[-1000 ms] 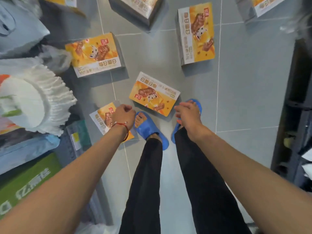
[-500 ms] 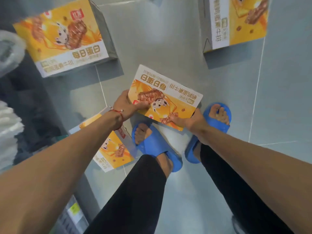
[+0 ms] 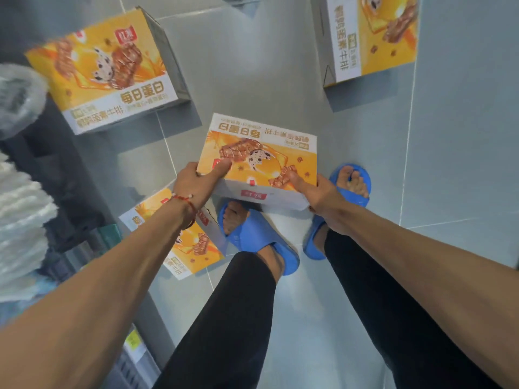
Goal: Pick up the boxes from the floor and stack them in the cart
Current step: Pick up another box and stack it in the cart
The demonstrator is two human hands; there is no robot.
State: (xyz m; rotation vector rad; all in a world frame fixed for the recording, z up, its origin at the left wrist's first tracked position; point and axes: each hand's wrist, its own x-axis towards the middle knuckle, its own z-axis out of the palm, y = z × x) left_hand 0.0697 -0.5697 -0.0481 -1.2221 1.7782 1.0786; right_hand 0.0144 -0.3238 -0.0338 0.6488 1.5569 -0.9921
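Observation:
An orange and white snack box point(image 3: 261, 158) is held between both hands, lifted off the grey tiled floor above my feet. My left hand point(image 3: 196, 182) grips its near left corner, thumb on the top face. My right hand point(image 3: 314, 192) grips its near right corner, thumb on top too. Three more boxes of the same kind lie on the floor: one at the upper left point(image 3: 109, 71), one at the upper right point(image 3: 370, 37), and one under my left forearm point(image 3: 185, 242). The cart is not in view.
My feet in blue slippers point(image 3: 252, 242) stand just below the held box. White ruffled material point(image 3: 19, 228) and a clear plastic bag point(image 3: 16, 96) crowd the left edge, with dark crates and shelving under them. Grey floor tiles point(image 3: 463, 164) lie open to the right.
Both hands came down to the middle box, took it by its near corners and raised it off the floor. The view has moved closer to the floor.

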